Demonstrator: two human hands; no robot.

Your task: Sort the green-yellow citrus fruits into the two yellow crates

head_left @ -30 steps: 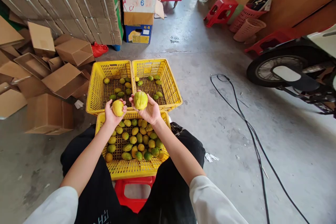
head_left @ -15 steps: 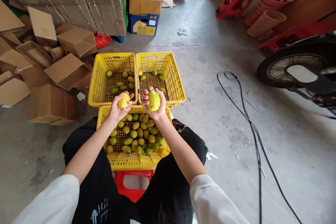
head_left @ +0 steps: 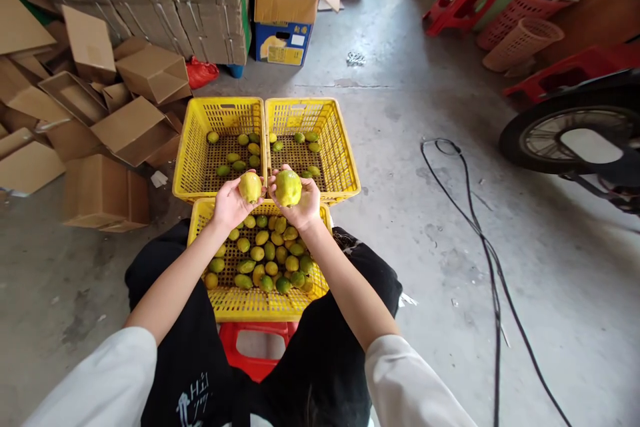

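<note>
My left hand [head_left: 231, 203] holds a yellow lemon [head_left: 250, 187], palm up with the fingers round its underside. Close beside it, my right hand [head_left: 306, 205] cups a larger greenish-yellow lemon [head_left: 289, 188]. Both fruits are above the far rim of the near yellow crate [head_left: 250, 312], which holds several green and yellow lemons [head_left: 270, 251]. Beyond the hands stand two more yellow crates side by side. A few green lemons lie in the left crate [head_left: 184, 159], and a few in the right crate [head_left: 350, 159].
A red stool [head_left: 250, 363] is under the near crate. Cardboard boxes [head_left: 133, 130] are heaped at the left. A black cable [head_left: 484, 240] runs over the floor at the right, near a motorcycle wheel [head_left: 545, 137]. Red stools [head_left: 465, 0] stand further back.
My hands have come closer together, and both lemons are turned more upward on my palms. The left hand has shifted right. The whole view has shifted slightly.
</note>
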